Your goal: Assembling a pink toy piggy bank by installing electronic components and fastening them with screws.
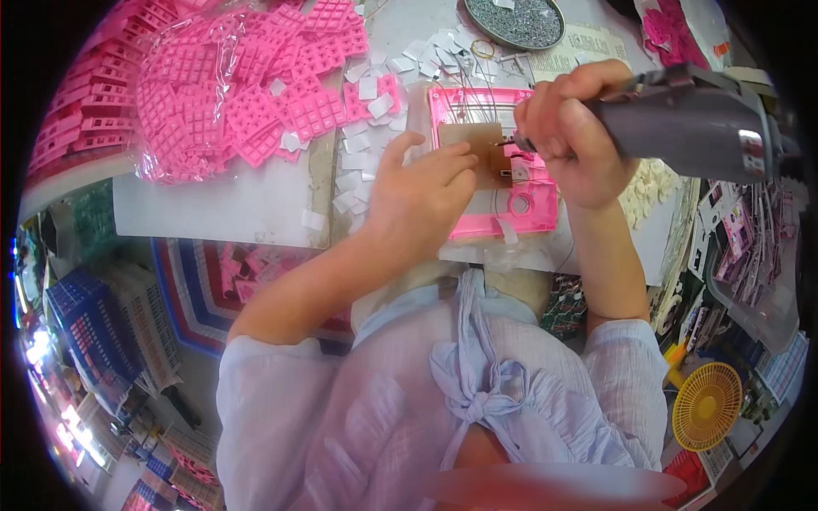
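A pink plastic housing (541, 217) lies on the table in front of me, with a brown circuit board (473, 136) in it and thin wires rising from its far side. My left hand (422, 194) rests at the board's left side, fingers extended and touching it, gripping nothing. Wrapped round a dark power screwdriver (682, 128), my right hand (584, 140) holds it tilted, its body pointing away to the right. The driver's tip is at the right part of the board; the screw, if any, is too small to make out.
Pink keypad-like parts (187, 111) are heaped at the left, partly under clear plastic. Small white squares (354, 162) scatter beside the housing. A round tray of small metal screws (520, 21) stands at the back. Cream-coloured pieces (652, 192) lie right; a yellow fan (707, 406) is lower right.
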Demonstrator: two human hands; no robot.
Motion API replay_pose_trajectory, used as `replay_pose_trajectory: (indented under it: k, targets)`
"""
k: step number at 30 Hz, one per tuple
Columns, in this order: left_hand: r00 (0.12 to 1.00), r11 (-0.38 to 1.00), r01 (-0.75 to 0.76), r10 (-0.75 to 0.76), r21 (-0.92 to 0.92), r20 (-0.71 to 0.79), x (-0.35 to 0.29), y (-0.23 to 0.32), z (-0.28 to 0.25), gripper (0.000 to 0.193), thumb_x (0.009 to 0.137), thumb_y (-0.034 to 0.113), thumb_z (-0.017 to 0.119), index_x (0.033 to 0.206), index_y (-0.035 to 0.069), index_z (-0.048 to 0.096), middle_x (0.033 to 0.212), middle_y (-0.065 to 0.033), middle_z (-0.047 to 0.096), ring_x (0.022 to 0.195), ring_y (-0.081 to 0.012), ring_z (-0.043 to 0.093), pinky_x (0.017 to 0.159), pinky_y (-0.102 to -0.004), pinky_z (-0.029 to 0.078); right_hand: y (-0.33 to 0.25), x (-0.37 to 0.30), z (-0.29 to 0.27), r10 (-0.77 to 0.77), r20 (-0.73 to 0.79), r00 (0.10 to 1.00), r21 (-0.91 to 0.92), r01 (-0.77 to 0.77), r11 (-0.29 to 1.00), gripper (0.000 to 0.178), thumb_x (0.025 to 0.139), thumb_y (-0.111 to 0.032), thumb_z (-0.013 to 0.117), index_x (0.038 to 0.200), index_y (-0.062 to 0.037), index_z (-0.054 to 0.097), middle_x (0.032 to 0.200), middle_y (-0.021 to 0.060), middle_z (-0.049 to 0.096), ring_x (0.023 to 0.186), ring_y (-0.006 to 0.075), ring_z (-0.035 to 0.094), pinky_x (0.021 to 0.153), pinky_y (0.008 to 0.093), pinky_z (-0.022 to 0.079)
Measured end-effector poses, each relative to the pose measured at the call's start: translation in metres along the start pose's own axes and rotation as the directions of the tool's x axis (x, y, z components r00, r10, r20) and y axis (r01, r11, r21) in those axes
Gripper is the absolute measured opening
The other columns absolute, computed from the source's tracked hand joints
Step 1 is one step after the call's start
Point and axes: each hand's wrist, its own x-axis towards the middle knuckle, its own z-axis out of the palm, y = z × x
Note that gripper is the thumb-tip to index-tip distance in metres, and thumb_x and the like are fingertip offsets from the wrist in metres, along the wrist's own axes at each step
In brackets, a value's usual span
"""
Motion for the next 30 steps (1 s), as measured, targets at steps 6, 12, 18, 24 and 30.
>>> replay_pose_trajectory:
  k: [6,12,18,24,30]
  targets:
    - [1.000,1.000,0.024,-0.024,0.014,0.018,-0.001,0.001,0.001,0.010,0.082,0.012,0.075,0.088,0.010,0.067,0.107,-0.0002,0.074,0.110,-0.0128,0.068,0.098,-0.0446,0.036,0.022,0.000,-0.012,-0.027,0.104,0.994,0.117,0.014,0.993,0.012,0.095,-0.006,0.057,0.102,-0.0063,0.046,0.060,0.0024,0.044,0.050,0.0119,0.040,0.052,0.0318,0.039]
    - [0.995,0.994,0.100,-0.100,-0.050,-0.012,-0.002,0.003,0.003,0.010,0.082,0.012,0.074,0.088,0.012,0.066,0.107,-0.0005,0.074,0.109,-0.0127,0.068,0.092,-0.0422,0.035,0.023,-0.003,-0.003,-0.065,0.116,0.991,-0.232,0.091,0.968,0.017,0.095,-0.007,0.060,0.096,-0.0065,0.043,0.061,0.0047,0.047,0.051,0.0126,0.042,0.053,0.0324,0.041]
    - [0.976,0.965,0.200,-0.212,-0.168,-0.052,0.001,0.012,0.003,0.009,0.083,0.011,0.074,0.090,0.012,0.068,0.107,-0.0014,0.074,0.102,-0.0143,0.069,0.094,-0.0421,0.031,0.015,0.003,-0.005,0.006,0.141,0.990,-0.132,0.012,0.991,0.019,0.096,-0.011,0.061,0.107,-0.0060,0.046,0.061,0.0030,0.047,0.052,0.0128,0.042,0.054,0.0329,0.041]
    - [0.960,0.926,0.196,-0.249,-0.324,-0.131,0.010,0.009,0.002,0.011,0.084,0.009,0.074,0.093,0.014,0.072,0.096,0.0004,0.075,0.090,-0.0158,0.070,0.099,-0.0441,0.029,-0.026,0.005,0.008,-0.103,0.216,0.971,0.280,0.039,0.959,0.028,0.095,-0.016,0.064,0.112,-0.0038,0.046,0.063,0.0017,0.049,0.055,0.0117,0.044,0.053,0.0320,0.041]
    - [0.976,0.945,0.096,-0.151,-0.312,-0.159,0.017,0.009,0.005,0.012,0.082,0.012,0.076,0.093,0.015,0.073,0.089,0.0033,0.073,0.084,-0.0149,0.069,0.100,-0.0436,0.030,-0.030,-0.006,0.005,-0.077,0.153,0.985,0.265,0.034,0.964,0.031,0.093,-0.016,0.069,0.108,-0.0032,0.045,0.065,0.0038,0.051,0.056,0.0120,0.045,0.054,0.0321,0.043]
